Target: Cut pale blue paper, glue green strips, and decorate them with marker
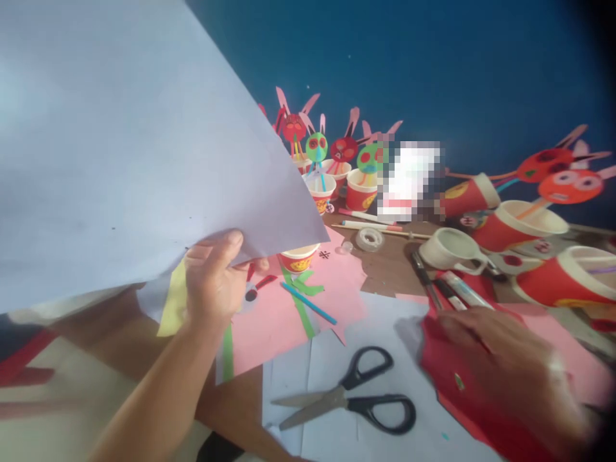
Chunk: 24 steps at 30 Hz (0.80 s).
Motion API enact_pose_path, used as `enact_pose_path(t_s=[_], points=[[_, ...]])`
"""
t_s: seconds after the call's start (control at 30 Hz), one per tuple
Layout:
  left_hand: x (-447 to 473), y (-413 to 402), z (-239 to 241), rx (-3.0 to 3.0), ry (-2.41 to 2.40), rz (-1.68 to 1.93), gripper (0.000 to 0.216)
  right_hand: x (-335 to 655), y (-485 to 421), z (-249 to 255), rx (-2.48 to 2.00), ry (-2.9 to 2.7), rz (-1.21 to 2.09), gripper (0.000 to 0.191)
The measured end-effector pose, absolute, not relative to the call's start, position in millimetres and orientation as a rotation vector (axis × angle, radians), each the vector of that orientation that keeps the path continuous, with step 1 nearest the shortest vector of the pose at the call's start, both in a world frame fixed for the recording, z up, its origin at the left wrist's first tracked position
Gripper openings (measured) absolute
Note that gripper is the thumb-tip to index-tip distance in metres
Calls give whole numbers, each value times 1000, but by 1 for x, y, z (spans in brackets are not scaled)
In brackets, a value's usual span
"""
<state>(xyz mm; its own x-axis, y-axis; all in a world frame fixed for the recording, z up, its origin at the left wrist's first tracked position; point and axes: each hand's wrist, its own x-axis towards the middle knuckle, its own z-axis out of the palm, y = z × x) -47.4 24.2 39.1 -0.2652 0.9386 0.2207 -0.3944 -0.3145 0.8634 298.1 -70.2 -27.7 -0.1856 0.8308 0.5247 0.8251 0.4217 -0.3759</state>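
Note:
A large white paper sheet (158, 141) is lifted at the left and blocks part of the scene behind it. My left hand (214, 276) is closed on its lower edge, thumb in front. My right hand (510, 366) is over red paper (462, 391) at the right, touching or just above it; motion blur and the hand's own back hide how its fingers are set. Between my hands, black-handled scissors (344, 398) lie spread apart on another white sheet (385, 321). Pink paper (269, 340) with green strips and a blue straw (308, 303) lies beyond them.
Several paper cups stand along the back, such as one cup (362, 192) with a green paper face. A tipped cup (570, 282) lies at the right. A white mug (452, 250), clear tape roll (370, 239) and markers (462, 292) are nearby. A blue wall (409, 70) rises behind.

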Motion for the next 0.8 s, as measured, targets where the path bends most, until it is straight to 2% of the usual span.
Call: enact_pose_path(t_s=[0.03,0.13,0.27,0.5,0.7,0.8], points=[[-46,24,39,942,889,1727,12,284,-75,-23,-1278,-2108,-38,14],[-43,25,39,912,969,1680,11,244,-84,-11,-1073,-2371,115,23],[-39,23,39,896,1050,1563,16,218,-89,-1,-1031,-2532,256,19],[-35,19,31,951,1077,1455,21,220,-91,-7,-1027,-2678,57,37],[-38,20,26,986,1120,1469,17,211,-91,1,-1108,-2652,-44,22],[-43,21,23,1035,1147,1506,15,218,-86,12,-1103,-2669,64,22]])
